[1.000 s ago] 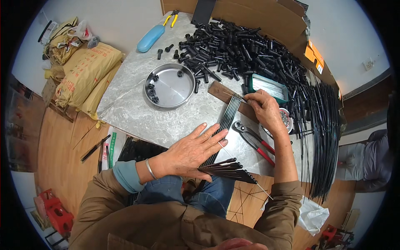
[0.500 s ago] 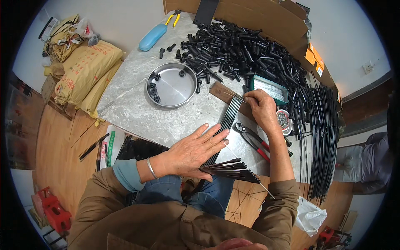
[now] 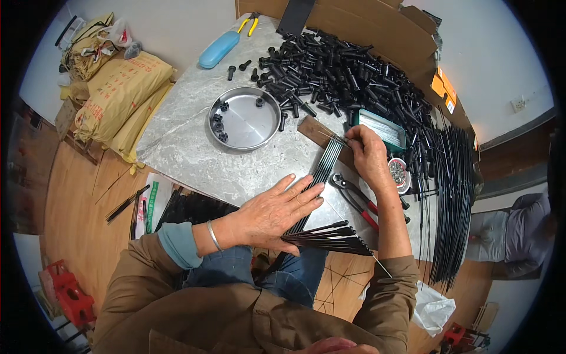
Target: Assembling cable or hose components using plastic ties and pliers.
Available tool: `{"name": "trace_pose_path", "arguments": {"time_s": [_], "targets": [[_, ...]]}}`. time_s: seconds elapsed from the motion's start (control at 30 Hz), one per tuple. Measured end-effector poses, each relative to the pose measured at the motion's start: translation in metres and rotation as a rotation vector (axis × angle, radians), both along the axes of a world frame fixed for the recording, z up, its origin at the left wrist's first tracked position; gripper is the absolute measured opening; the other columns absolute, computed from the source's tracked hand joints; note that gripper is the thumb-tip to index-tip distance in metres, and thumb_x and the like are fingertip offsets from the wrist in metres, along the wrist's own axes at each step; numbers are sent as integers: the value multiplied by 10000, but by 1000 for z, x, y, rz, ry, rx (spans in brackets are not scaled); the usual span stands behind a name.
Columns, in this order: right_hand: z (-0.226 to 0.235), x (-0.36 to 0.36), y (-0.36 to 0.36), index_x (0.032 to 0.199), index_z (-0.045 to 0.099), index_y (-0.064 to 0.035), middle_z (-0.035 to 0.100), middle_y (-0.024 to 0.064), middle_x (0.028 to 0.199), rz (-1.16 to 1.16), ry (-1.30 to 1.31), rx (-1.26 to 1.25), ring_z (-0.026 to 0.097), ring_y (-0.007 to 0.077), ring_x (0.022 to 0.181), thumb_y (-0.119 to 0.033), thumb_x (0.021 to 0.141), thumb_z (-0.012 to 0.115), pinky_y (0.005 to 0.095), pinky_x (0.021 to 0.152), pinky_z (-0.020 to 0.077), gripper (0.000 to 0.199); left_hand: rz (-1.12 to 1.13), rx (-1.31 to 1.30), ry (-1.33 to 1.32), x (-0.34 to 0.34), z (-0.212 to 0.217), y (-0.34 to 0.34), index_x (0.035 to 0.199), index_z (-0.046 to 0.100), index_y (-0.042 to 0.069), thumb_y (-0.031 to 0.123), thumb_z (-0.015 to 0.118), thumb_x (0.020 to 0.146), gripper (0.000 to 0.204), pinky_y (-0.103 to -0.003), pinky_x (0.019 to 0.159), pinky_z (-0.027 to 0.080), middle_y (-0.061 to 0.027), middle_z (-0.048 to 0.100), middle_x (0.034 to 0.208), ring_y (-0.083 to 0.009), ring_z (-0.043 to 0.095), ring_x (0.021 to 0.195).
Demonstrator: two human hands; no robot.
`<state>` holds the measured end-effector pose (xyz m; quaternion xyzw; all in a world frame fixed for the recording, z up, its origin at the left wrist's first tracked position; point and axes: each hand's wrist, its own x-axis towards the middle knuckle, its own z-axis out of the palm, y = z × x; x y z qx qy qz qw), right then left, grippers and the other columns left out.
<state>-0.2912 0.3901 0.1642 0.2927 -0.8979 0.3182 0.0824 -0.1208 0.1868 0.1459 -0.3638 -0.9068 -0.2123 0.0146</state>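
Observation:
My left hand [image 3: 274,213] lies flat with its fingers stretched out over a row of thin black rods [image 3: 326,167]. More rod ends with dark knobs [image 3: 330,237] fan out beside its wrist side, over my lap. At the rods' far ends, my right hand [image 3: 370,154] is closed in a pinch; what sits between its fingertips is too small to make out. Fine wire-like pieces stick out from those ends over a brown wooden board [image 3: 311,128]. Red-handled pincers [image 3: 356,197] lie on the table just below my right hand.
A round metal tray [image 3: 244,133] holds several black parts. Behind it spreads a big heap of black tubular pieces [image 3: 330,71]. Near my right hand are a green box of thin white sticks [image 3: 383,131], a small tub of metal bits [image 3: 398,174] and a long rod bundle [image 3: 454,200].
My right hand shifts very slightly at the rod ends, its fingertips drawing in a little. The left hand stays flat on the rods. The whole view has moved slightly.

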Motion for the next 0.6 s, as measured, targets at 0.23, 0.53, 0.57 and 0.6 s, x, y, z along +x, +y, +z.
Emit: {"name": "trace_pose_path", "arguments": {"time_s": [0.23, 0.53, 0.57, 0.6], "targets": [[-8, -4, 3, 891, 570, -30, 623, 151, 835, -12, -38, -62, 593, 354, 836, -2, 812, 583, 414, 734, 460, 85, -7, 2, 0, 0, 1, -1, 1402, 336, -37, 581, 716, 675, 1027, -493, 1151, 177, -195, 239, 1508, -361, 189, 1413], [-20, -4, -4, 998, 503, -8, 622, 116, 825, -19, 3, -82, 627, 206, 741, 22, 864, 577, 311, 694, 496, 156, 5, 54, -8, 1, -2, 0, 1408, 334, 1, 544, 758, 636, 1035, -505, 1153, 168, -187, 241, 1513, -364, 186, 1417], [-18, -3, -3, 998, 503, -8, 622, 116, 825, -18, 4, -78, 627, 206, 741, 22, 864, 577, 311, 694, 496, 156, 0, 48, -3, 0, -3, 0, 1408, 334, -1, 548, 757, 635, 1038, -505, 1152, 170, -187, 240, 1513, -364, 187, 1417], [-15, -1, -3, 1026, 512, -9, 630, 118, 836, -37, 39, -133, 634, 205, 747, 18, 861, 587, 305, 699, 500, 183, 0, 53, -2, 0, -3, 0, 1408, 334, -1, 548, 757, 635, 1038, -505, 1152, 170, -187, 240, 1513, -364, 187, 1417]]}}
